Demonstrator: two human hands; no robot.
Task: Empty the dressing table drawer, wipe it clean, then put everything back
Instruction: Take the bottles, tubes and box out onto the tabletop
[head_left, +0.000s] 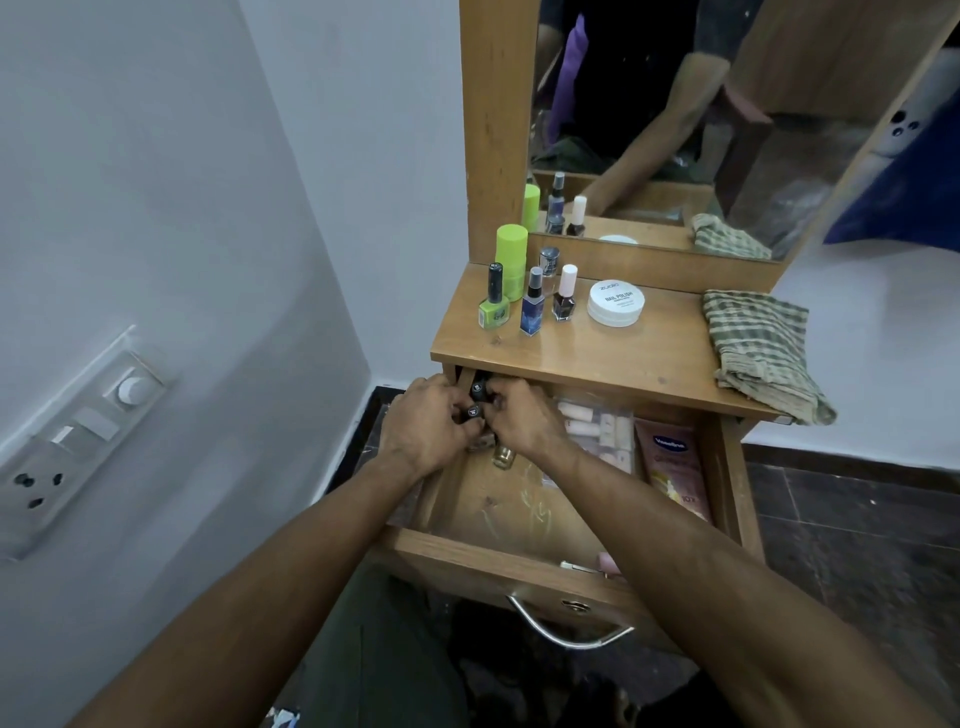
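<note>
The wooden drawer (498, 564) is pulled out under the dressing table top (623, 358). At its back left corner both hands close around small black-capped nail polish bottles (477, 400): my left hand (426, 426) from the left, my right hand (524, 421) from the right. A gold-tinted bottle (503, 456) stands just below them. Further right in the drawer lie a clear pouch of pale tubes (597, 426) and a pink Vaseline tube (675, 467). On the top stand a green polish bottle (492, 304), a lime cylinder (511, 262), a blue spray (532, 306), a dark polish bottle (565, 296), a white round tin (616, 303) and a folded checked cloth (758, 353).
A mirror (675, 119) rises behind the table top. The white wall on the left carries a switch and socket panel (78, 441). The drawer's metal handle (566, 631) points toward me. Dark tiled floor (857, 530) lies to the right.
</note>
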